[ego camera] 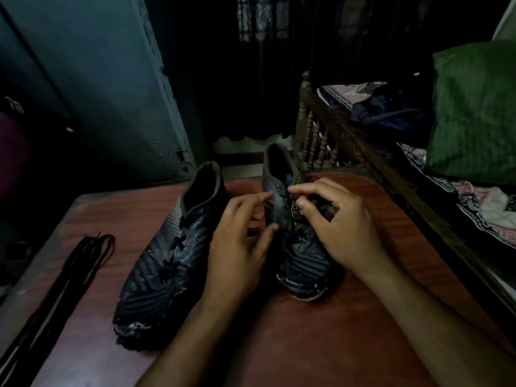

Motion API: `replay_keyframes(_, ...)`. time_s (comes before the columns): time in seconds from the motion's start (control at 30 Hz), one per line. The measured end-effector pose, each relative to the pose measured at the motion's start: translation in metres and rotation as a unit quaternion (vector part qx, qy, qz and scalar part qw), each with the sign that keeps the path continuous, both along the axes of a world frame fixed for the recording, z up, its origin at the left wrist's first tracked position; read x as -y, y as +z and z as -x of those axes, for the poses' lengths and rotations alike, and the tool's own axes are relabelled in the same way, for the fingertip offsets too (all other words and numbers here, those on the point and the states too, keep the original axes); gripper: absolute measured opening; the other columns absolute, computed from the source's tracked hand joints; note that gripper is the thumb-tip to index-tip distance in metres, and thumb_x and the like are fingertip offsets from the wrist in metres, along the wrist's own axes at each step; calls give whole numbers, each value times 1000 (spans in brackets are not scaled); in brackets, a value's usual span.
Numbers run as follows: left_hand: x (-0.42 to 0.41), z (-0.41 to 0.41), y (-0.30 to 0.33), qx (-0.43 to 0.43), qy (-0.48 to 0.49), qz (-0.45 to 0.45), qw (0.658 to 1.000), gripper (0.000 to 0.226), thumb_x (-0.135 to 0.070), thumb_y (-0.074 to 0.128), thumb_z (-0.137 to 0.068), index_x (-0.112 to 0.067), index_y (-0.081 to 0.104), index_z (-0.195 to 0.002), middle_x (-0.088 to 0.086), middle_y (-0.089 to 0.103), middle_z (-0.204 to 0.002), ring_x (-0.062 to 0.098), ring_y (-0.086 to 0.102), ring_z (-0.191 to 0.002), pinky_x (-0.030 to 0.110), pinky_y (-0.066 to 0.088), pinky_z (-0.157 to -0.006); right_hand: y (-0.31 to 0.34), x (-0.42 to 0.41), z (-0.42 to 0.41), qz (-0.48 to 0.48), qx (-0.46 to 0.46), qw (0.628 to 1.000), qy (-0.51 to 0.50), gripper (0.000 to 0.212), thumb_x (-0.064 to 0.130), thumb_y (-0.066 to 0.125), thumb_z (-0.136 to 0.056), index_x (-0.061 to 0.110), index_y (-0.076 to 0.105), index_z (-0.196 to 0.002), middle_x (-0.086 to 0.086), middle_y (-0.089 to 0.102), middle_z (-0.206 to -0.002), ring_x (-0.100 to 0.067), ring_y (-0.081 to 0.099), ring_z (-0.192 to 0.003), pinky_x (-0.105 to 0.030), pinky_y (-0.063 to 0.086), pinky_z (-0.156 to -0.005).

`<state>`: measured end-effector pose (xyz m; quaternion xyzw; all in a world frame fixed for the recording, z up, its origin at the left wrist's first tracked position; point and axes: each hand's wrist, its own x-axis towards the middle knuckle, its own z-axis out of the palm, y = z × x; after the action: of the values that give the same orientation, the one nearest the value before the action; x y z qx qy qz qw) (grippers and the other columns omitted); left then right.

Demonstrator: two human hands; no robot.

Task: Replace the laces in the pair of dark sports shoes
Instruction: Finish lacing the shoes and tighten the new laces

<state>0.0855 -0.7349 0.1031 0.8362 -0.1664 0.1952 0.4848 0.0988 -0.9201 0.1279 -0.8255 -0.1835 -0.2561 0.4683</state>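
Head view: dark, scuffed shoes [173,255]

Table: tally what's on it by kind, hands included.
Dark sports shoes: 2, left shoe, right shoe
Bundle of dark laces: 1
Hands: 2, left hand, right hand, both at the right shoe
Total: 5

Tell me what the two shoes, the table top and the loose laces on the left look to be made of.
Left shoe and right shoe: probably synthetic leather, since the ribbed uppers have a dull sheen and scuffed toes. Table top: looks like reddish wood or wood-grain laminate, with faint streaks showing; I cannot tell which. Loose laces: seemingly woven fabric, matte and limp, lying in a flat bundle.
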Motion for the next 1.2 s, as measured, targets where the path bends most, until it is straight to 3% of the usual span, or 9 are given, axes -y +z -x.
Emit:
replay_keyframes(0.07,0,-2,-5,-16,-31,-69,997,68,-18,68,-97,-38,38,-154,-13,31,-157,8,43,-140,37,44,-115,-2,5,-4,-18,-18,1000,-18,24,7,60,-97,19,75,-112,13,61,-97,-11,65,-91,-33,55,-85)
replay_keyframes(0.13,0,-2,-4,-19,-56,-92,994,76,-21,64,-99,-41,24,-160,-19,15,-166,-1,27,-149,29,36,-120,-5,6,-6,-17,-30,999,-28,21,8,63,-95,21,76,-105,14,61,-95,-11,65,-89,-34,55,-83)
replay_keyframes(0.2,-1,1,1,-15,-62,-126,990,83,-31,65,-97,-43,14,-161,-23,5,-169,-22,14,-143,8,34,-107,-5,8,-7,-9,-43,998,-35,16,10,70,-90,22,78,-97,14,64,-94,-7,65,-90,-24,53,-81)
replay_keyframes(0.33,-5,3,10,-37,-82,-182,979,105,-42,74,-88,-48,-2,-160,-35,-16,-164,-29,18,-132,4,41,-87,3,14,-5,30,-95,995,1,12,15,76,-87,25,79,-93,15,67,-90,-1,64,-90,-11,44,-77)
replay_keyframes(0.43,-9,-1,9,-58,-120,-166,977,110,-46,78,-86,-45,-3,-161,-35,-7,-165,-23,6,-144,-8,20,-98,5,15,-3,56,-129,989,37,10,21,75,-89,29,78,-94,17,67,-91,2,63,-93,-9,43,-79)
replay_keyframes(0.63,-13,1,9,-47,-59,-157,985,86,-58,84,-72,-48,39,-144,-21,25,-142,-10,50,-112,27,53,-94,7,16,-3,83,-145,985,34,9,24,74,-88,32,76,-89,19,68,-93,5,62,-94,-8,43,-80)
replay_keyframes(0.8,-10,1,7,-33,-49,-112,992,51,-45,85,-78,-33,47,-110,-21,34,-130,-7,51,-108,21,46,-87,4,15,-4,89,-145,985,31,11,19,72,-84,30,74,-84,13,68,-92,0,62,-91,-21,47,-83)
replay_keyframes(1.07,-11,-2,1,-40,-67,-88,993,46,-41,78,-87,-34,46,-120,-24,32,-139,2,55,-111,30,54,-91,0,15,-7,117,-167,974,100,17,18,73,-90,35,74,-91,13,62,-97,-5,61,-95,-36,50,-89)
replay_keyframes(1.2,-12,-1,2,-62,-92,-65,992,55,-46,71,-89,-46,43,-138,-26,21,-156,8,56,-121,37,54,-100,1,17,-8,100,-198,969,107,20,19,74,-90,39,71,-89,13,65,-100,-1,61,-99,-29,48,-92)
